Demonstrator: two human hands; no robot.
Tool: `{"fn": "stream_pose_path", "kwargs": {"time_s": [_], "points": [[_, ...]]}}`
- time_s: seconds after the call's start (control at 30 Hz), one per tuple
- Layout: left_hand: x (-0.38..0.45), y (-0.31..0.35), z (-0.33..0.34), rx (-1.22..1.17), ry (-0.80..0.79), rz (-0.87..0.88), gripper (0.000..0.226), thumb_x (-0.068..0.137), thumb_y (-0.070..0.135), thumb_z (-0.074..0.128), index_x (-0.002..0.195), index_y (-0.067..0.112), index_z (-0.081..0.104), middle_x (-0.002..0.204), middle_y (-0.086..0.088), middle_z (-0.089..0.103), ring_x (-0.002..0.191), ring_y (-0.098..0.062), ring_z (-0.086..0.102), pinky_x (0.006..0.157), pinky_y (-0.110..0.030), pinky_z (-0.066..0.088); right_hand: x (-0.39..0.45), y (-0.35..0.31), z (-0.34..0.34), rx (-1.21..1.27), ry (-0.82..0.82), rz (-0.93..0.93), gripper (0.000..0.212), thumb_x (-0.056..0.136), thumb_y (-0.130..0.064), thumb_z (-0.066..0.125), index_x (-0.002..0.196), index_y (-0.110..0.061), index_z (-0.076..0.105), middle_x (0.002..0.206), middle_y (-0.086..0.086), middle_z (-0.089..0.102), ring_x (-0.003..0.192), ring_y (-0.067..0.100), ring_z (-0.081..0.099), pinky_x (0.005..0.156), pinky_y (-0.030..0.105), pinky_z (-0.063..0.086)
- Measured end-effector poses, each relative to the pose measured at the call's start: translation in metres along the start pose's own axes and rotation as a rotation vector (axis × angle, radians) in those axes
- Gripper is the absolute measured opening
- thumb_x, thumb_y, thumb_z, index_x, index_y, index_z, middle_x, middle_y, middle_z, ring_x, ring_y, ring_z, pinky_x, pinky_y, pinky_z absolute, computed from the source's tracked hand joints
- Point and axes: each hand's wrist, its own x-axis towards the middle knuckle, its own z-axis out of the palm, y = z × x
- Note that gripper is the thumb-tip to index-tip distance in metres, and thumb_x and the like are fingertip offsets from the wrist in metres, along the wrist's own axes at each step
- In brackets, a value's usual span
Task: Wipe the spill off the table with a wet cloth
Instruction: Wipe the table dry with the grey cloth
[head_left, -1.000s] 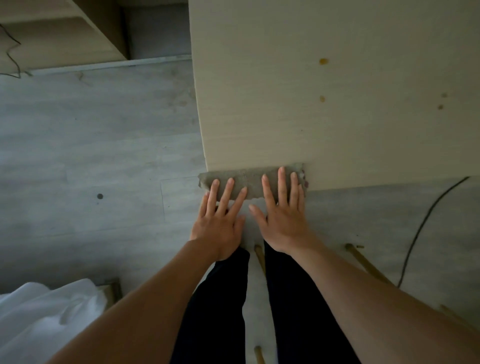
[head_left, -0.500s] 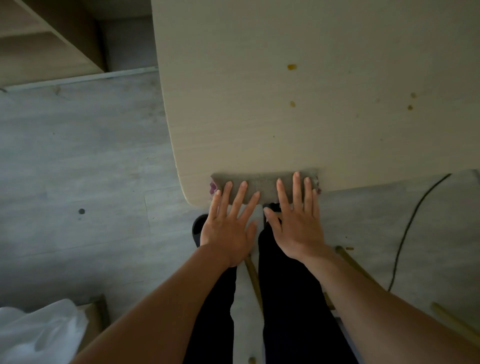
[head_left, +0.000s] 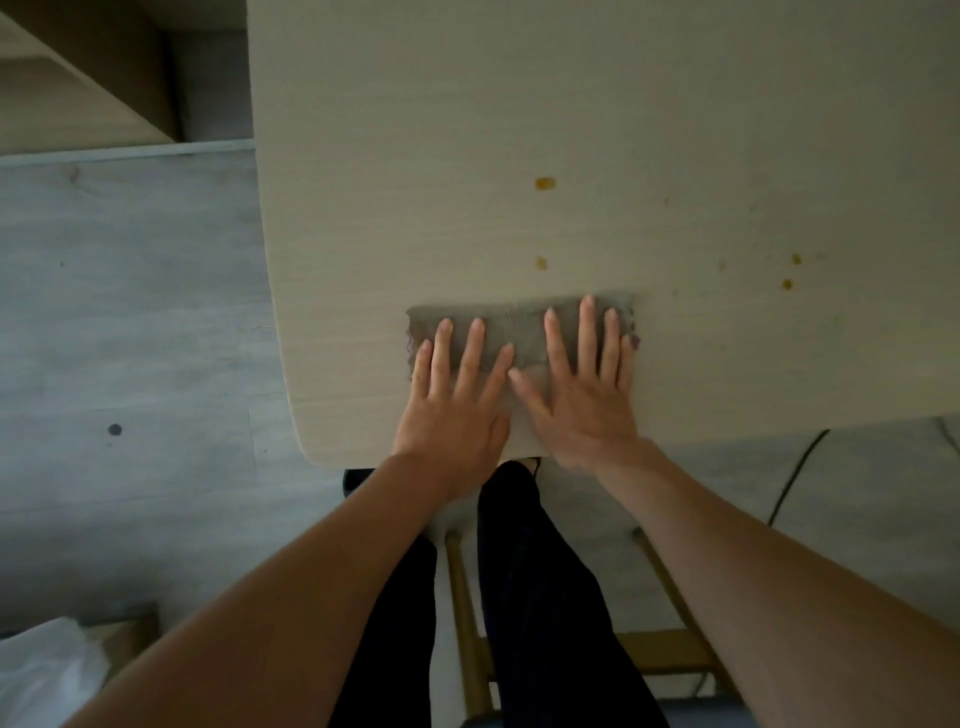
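Grey cloth (head_left: 519, 332) lies under flat, straight fingers (head_left: 475, 348) of the left hand (head_left: 457, 410) and right hand (head_left: 584, 400), pressing, not gripping. It has slid from the surface (head_left: 467, 130) edge inward; the nearest amber spill drop (head_left: 541, 263) sits just beyond the cloth, others farther, unwiped.

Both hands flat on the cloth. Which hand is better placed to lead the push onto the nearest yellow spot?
Probably right. The right hand presses the cloth end almost directly below the nearest yellow spot; the left hand sits further left, away from every spot.
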Motion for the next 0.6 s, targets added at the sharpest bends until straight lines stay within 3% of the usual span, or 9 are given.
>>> {"fn": "stream_pose_path", "kwargs": {"time_s": [0.13,0.43,0.6], "points": [[0.051,-0.016,-0.025,0.001,0.026,-0.017,0.076,0.102,0.053,0.025,0.164,0.022,-0.006,0.169,-0.018,-0.017,0.152,-0.050,-0.019,0.125,-0.062,-0.004,0.056,0.003,-0.030,0.031,0.009,-0.008,0.085,0.087,-0.085,-0.008,0.158,-0.041,-0.021,0.164,-0.001,-0.039,0.151,0.024,-0.036,0.119,0.045,-0.027],[0.164,-0.058,-0.086,-0.051,0.045,-0.068,0.071,0.104,0.056,0.027,0.165,0.031,-0.002,0.171,-0.009,-0.018,0.155,-0.041,-0.020,0.126,-0.054,-0.009,0.174,0.000,-0.094,0.008,0.079,-0.027,0.086,0.086,-0.083,-0.004,0.161,-0.040,-0.014,0.168,0.002,-0.029,0.155,0.028,-0.027,0.123,0.047,-0.019],[0.179,-0.063,-0.098,-0.190,0.033,-0.101,0.074,0.102,0.053,0.038,0.164,0.036,0.002,0.171,-0.003,-0.019,0.155,-0.035,-0.024,0.126,-0.051,-0.013,0.189,0.001,-0.104,0.029,0.110,-0.062,0.087,0.088,-0.084,-0.002,0.163,-0.040,-0.005,0.171,0.002,-0.023,0.156,0.028,-0.022,0.122,0.047,-0.018]]}}
